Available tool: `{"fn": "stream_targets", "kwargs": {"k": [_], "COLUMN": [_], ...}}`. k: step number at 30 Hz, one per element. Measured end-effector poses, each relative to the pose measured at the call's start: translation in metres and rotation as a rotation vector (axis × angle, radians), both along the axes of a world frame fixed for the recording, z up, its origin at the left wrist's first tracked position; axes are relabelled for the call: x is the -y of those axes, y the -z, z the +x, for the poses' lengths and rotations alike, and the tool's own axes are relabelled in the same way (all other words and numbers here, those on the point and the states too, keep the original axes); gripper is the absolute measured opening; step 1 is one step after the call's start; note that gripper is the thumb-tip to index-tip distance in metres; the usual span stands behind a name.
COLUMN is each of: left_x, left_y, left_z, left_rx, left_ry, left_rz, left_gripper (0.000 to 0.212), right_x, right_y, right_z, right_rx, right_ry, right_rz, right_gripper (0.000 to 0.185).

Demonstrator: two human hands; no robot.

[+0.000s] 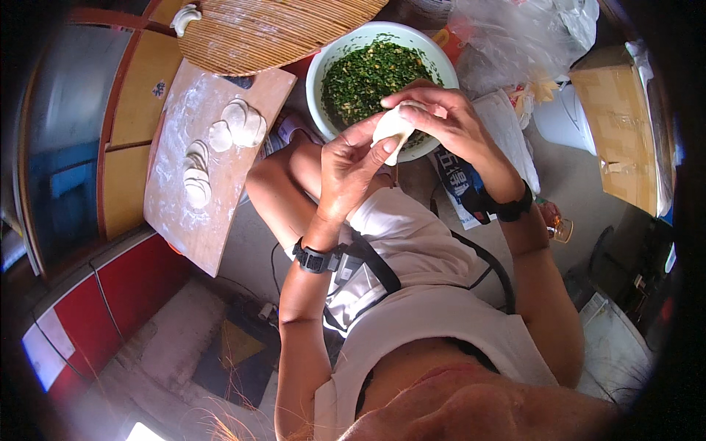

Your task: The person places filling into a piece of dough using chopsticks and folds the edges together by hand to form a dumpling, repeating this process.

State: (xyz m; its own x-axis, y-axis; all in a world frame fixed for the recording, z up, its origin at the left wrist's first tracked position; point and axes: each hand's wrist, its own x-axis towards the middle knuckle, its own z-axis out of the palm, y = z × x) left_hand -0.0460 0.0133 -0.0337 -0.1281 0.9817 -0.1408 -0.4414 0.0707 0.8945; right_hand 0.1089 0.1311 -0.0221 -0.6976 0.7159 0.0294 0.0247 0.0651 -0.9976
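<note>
Between both hands, above the near rim of a white basin (450, 71), is a folded dough dumpling (392, 131). My left hand (353, 160) holds its near side, thumb pressed against the dough. The fingers of my right hand (436, 113) pinch its upper edge. Chopped green filling with pale bits (375, 71) lies in the basin. To the left, a floured wooden board (165, 182) bears overlapping round wrappers (237, 124) and a second row of wrappers (197, 176). A round slatted tray (265, 33) sits beyond the board, with white dumplings (186, 19) at its left edge.
Clear plastic bags (524, 44) lie at the upper right, near a white bucket (562, 118) and a cardboard box (612, 127). A printed bag (458, 182) lies on the floor by the basin. Wooden cabinet panels (127, 187) stand left of the board.
</note>
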Motion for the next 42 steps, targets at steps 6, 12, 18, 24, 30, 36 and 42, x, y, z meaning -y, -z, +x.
{"fn": "stream_targets", "kwargs": {"k": [6, 12, 18, 24, 30, 36, 42], "left_x": [-0.003, -0.004, -0.005, -0.005, -0.005, -0.004, -0.006], "left_y": [0.001, 0.001, 0.003, -0.001, 0.006, 0.008, 0.013], "left_z": [0.006, 0.007, 0.009, 0.017, 0.019, 0.025, 0.03], "left_rx": [-0.014, -0.163, -0.236, -0.132, -0.079, -0.007, 0.083], "left_ry": [-0.03, -0.034, -0.008, -0.059, -0.039, -0.112, -0.182], "left_rz": [-0.055, -0.028, -0.098, -0.162, -0.131, -0.162, -0.14], "left_gripper": [0.037, 0.035, 0.031, 0.03, 0.034, 0.037, 0.037], "right_x": [0.007, 0.004, 0.005, 0.008, 0.02, 0.022, 0.03], "right_y": [0.012, -0.001, 0.0, 0.0, 0.014, 0.007, 0.024], "right_z": [-0.01, -0.008, -0.007, -0.001, 0.005, 0.0, -0.001], "right_rx": [-0.013, 0.006, 0.07, -0.038, -0.14, -0.271, -0.27], "right_ry": [0.158, 0.155, 0.151, 0.123, 0.192, 0.188, 0.303], "right_rz": [0.129, 0.248, 0.512, 0.062, -0.272, -0.343, -0.296], "right_gripper": [0.013, 0.011, 0.012, 0.022, 0.025, 0.026, 0.026]}}
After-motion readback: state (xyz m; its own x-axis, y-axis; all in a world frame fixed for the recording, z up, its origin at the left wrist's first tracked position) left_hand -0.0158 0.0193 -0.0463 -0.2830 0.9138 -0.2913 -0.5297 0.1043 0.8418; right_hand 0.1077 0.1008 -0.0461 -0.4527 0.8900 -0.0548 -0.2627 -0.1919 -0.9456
